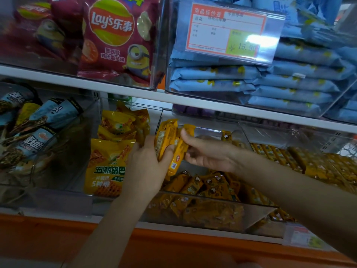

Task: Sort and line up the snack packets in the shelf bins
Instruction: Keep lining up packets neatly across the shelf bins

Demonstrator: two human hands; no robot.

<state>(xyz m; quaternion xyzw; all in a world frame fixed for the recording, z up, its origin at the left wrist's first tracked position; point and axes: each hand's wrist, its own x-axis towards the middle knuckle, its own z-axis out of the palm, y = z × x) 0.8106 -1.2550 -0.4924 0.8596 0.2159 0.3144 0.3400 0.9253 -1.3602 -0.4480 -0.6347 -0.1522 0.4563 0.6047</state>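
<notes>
Snack packets [166, 140] (yellow) in left hand [147, 163]

We log two shelf levels.

Upper level: crisp bags [116, 35] at 11 o'clock and stacked flat packets [289, 82] at 2 o'clock, with a price tag [228, 29] on their bin's front wall.

Lower level: cone packets [38, 136] at 9 o'clock, large snack packets [108, 167] just left of centre, small loose packets [208, 186] at 5 o'clock, lined-up bars [280, 153] at 3 o'clock.

Centre: left hand [146, 161] and right hand [208, 153] grip a packet bundle [168, 140] above the small loose packets.
</notes>
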